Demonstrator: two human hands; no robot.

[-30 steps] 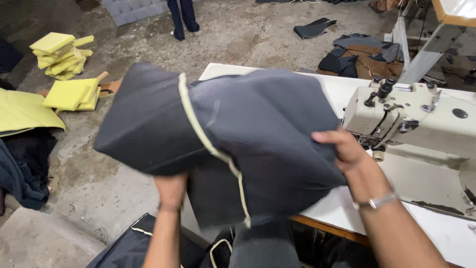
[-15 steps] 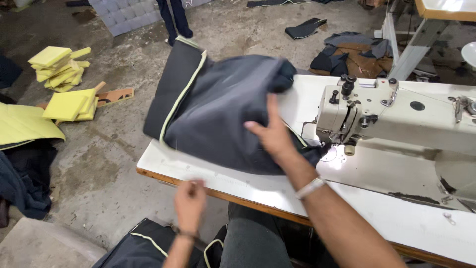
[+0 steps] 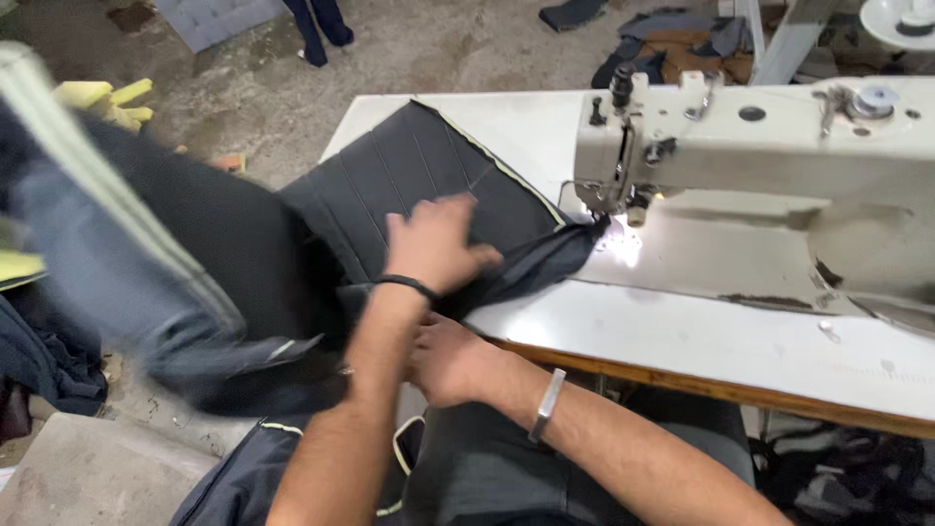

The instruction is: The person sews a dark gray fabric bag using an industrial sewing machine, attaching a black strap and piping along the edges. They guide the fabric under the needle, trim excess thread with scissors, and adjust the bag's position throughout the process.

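I take the sewing machine point(image 3: 760, 146) as my landmark. The dark quilted cover point(image 3: 429, 185) lies on the bench point(image 3: 682, 341) left of its needle, one corner tucked right under the needle. Its long side and pale piping run away from me. My left hand point(image 3: 433, 244) is the nearer one, pressed flat and open on the cover. My right hand point(image 3: 450, 362) sits lower, at the bench's near edge; I cannot tell its grip.

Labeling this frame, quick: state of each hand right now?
Left hand: open, flat on the dark cover.
Right hand: at the table edge, grip cannot be told.
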